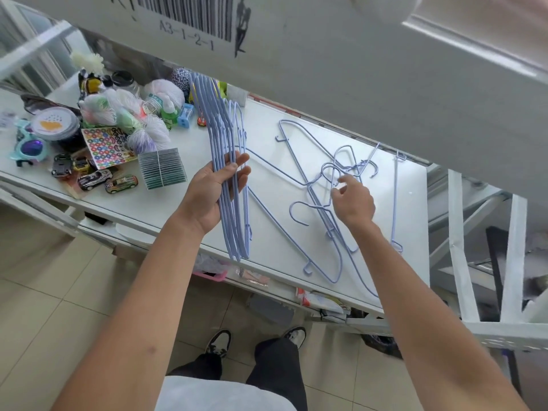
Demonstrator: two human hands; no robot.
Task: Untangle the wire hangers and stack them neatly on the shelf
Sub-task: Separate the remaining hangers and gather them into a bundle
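My left hand (218,188) grips a bundle of several light-blue wire hangers (221,126), held together above the white shelf (267,238). To the right, a tangle of several more blue hangers (320,185) lies flat on the shelf, their hooks interlocked near the middle. Over that knot of hooks hovers my right hand (354,200), thumb and fingers apart, fingertips right at a hook; I cannot tell whether they touch it. One single hanger (396,203) lies apart along the shelf's right end.
The shelf's left part is crowded: toy cars (95,179), a sticker sheet (106,148), a block of cards (163,169), yarn and bottles (142,114), sunglasses (28,146). An upper shelf (355,69) hangs overhead. White racking (486,262) stands right; tiled floor below.
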